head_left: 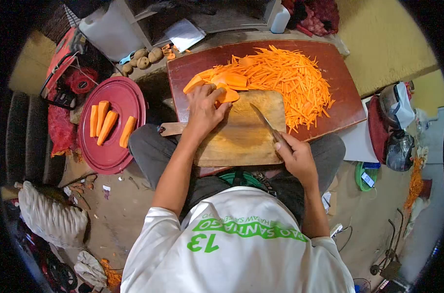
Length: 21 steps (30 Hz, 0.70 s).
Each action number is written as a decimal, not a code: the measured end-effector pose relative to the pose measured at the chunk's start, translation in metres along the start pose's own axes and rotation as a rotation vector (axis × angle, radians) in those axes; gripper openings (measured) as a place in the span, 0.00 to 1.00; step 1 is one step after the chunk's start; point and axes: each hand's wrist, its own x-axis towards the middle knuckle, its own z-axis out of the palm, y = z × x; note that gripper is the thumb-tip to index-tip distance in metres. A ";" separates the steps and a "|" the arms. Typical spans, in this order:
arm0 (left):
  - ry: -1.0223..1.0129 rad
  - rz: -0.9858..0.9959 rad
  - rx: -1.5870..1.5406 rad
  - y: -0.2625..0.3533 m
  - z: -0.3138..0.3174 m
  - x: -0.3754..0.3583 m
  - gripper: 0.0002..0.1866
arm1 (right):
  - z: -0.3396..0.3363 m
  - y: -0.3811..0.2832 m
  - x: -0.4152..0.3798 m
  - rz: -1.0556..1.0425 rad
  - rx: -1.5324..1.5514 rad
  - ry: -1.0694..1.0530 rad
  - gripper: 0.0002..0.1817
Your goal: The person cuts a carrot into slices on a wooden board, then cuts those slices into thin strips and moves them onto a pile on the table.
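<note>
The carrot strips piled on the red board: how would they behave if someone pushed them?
The strips would likely slide and scatter rather than move as one, since they lie loose. Each is probably light, being so thin. Some might spill off, as they lie close to the far edge of the red board.

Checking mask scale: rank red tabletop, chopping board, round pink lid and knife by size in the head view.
1. Red tabletop
2. Chopping board and round pink lid: too alike to rank
3. Knife, its handle partly hidden
</note>
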 end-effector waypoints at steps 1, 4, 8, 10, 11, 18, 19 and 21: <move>0.002 -0.001 -0.004 0.000 -0.001 0.001 0.23 | -0.001 0.002 0.001 -0.002 -0.055 -0.018 0.20; -0.008 -0.028 -0.017 0.000 -0.004 -0.006 0.21 | 0.000 0.002 -0.008 -0.042 0.028 0.064 0.20; -0.020 0.004 0.036 0.005 -0.006 -0.007 0.18 | 0.002 0.002 -0.004 0.002 0.074 0.053 0.20; -0.015 0.077 0.117 0.010 -0.010 -0.006 0.16 | 0.009 0.013 0.005 -0.103 0.034 0.027 0.19; -0.001 0.118 0.157 0.012 -0.011 -0.005 0.16 | 0.006 0.016 0.006 -0.057 0.007 0.009 0.19; 0.016 0.172 0.276 0.056 -0.036 -0.024 0.19 | 0.003 -0.006 -0.003 0.106 -0.016 -0.043 0.19; -0.023 0.173 0.233 0.065 -0.036 -0.032 0.19 | 0.003 -0.011 -0.004 0.134 -0.019 -0.058 0.19; -0.104 0.168 0.149 0.082 -0.036 -0.050 0.20 | 0.012 0.002 -0.009 0.013 0.014 -0.067 0.19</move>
